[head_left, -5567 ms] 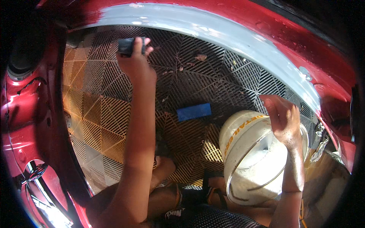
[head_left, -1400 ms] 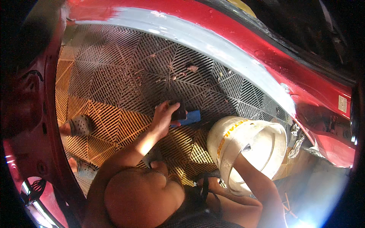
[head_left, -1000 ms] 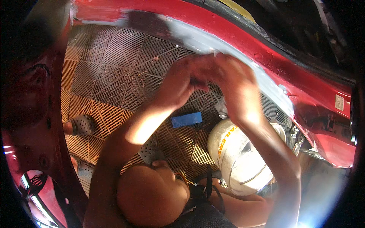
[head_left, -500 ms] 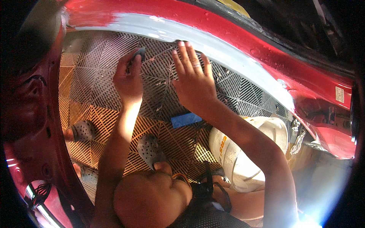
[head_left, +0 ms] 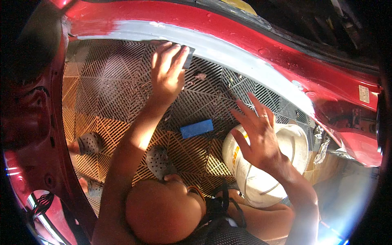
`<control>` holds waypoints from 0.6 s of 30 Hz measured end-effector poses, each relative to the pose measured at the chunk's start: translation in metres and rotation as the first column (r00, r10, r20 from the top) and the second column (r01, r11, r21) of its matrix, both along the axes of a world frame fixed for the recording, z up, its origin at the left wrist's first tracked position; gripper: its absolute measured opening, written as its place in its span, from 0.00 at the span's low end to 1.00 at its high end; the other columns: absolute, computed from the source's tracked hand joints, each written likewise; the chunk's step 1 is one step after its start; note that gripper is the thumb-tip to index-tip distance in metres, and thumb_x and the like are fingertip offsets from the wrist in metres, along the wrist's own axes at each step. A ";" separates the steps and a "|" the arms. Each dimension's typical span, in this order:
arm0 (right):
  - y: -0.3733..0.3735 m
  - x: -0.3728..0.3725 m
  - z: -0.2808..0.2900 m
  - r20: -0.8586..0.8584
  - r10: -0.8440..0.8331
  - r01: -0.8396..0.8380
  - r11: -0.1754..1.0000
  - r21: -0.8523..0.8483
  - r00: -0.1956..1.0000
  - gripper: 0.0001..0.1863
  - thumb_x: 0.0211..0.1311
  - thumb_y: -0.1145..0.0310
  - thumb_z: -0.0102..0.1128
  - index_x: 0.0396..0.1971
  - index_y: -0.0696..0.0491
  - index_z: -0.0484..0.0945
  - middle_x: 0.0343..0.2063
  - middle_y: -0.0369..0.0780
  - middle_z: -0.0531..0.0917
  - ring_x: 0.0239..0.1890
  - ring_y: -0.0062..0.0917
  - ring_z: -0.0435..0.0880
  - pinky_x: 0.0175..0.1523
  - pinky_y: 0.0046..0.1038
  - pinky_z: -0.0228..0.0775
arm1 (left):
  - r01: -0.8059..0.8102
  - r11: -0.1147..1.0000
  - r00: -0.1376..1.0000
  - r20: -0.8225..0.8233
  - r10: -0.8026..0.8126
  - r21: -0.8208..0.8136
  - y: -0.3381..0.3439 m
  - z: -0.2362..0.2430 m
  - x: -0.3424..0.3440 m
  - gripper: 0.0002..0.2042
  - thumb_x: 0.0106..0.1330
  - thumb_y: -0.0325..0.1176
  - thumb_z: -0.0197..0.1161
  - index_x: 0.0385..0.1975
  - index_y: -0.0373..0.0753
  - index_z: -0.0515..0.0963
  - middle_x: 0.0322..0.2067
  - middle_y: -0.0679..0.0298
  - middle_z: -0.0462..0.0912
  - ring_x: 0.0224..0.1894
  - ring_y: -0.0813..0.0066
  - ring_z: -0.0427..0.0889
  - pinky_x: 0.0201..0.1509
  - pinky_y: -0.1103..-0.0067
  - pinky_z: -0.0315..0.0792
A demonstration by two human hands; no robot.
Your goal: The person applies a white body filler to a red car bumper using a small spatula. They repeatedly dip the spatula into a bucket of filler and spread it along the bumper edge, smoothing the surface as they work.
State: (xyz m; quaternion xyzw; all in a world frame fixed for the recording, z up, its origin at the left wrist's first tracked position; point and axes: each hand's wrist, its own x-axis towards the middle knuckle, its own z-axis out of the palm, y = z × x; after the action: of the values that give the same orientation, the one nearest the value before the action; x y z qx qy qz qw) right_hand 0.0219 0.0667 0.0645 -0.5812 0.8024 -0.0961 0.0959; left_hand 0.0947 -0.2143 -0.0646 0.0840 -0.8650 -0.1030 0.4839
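Note:
A curved red car body edge (head_left: 228,24) runs across the top, with a pale grey band (head_left: 228,49) along its lower side. My left hand (head_left: 168,73) reaches up to that band, its fingers pressing a small dark grey sheet (head_left: 189,58) that looks like sandpaper against the edge. Most of the sheet is hidden by the fingers. Lower and to the right, my right hand (head_left: 258,132) hangs with fingers spread, holding nothing, in front of a white bucket (head_left: 296,151). On the floor between the hands lies a blue rectangular block (head_left: 197,128).
Slatted floor tiles (head_left: 110,139), orange and dark grey, lie below. Grey perforated clogs (head_left: 159,160) stand on them. A dark red car panel (head_left: 36,134) borders the left side. Crumpled clear plastic (head_left: 322,149) lies right of the bucket.
My left hand has moved right and up, bringing the dark sheet to the grey band. My right hand has left the edge and dropped down and right, over the bucket.

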 end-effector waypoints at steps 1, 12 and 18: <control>0.009 -0.001 0.002 0.020 -0.001 0.001 1.000 -0.005 1.000 0.26 0.61 0.68 0.67 0.60 0.57 0.77 0.65 0.48 0.74 0.77 0.46 0.57 0.75 0.54 0.49 | 0.008 1.000 1.000 0.016 -0.007 -0.022 0.004 0.001 -0.003 0.27 0.52 0.18 0.62 0.56 0.41 0.82 0.53 0.57 0.80 0.59 0.52 0.77 0.63 0.61 0.71; 0.046 -0.002 0.023 0.272 0.077 -0.073 0.997 -0.024 0.959 0.21 0.60 0.77 0.63 0.55 0.53 0.79 0.57 0.47 0.80 0.66 0.44 0.72 0.64 0.46 0.69 | -0.156 0.957 0.977 0.106 0.186 -0.244 0.012 0.009 -0.006 0.17 0.60 0.28 0.61 0.48 0.46 0.86 0.41 0.69 0.84 0.46 0.68 0.79 0.49 0.67 0.67; 0.090 -0.050 0.038 0.711 -0.192 0.009 0.967 0.253 0.676 0.05 0.55 0.80 0.54 0.23 0.56 0.76 0.21 0.40 0.80 0.28 0.31 0.82 0.37 0.33 0.73 | 0.024 0.986 0.992 0.128 -0.003 -0.164 0.033 0.019 -0.010 0.16 0.60 0.30 0.62 0.47 0.42 0.86 0.44 0.67 0.84 0.44 0.66 0.79 0.49 0.64 0.66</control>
State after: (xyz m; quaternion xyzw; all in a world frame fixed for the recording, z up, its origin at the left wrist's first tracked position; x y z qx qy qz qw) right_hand -0.0281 0.1563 0.1022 -0.4341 0.7337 -0.2320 0.4685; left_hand 0.0846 -0.1812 -0.0456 0.0443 -0.9002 -0.0288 0.4323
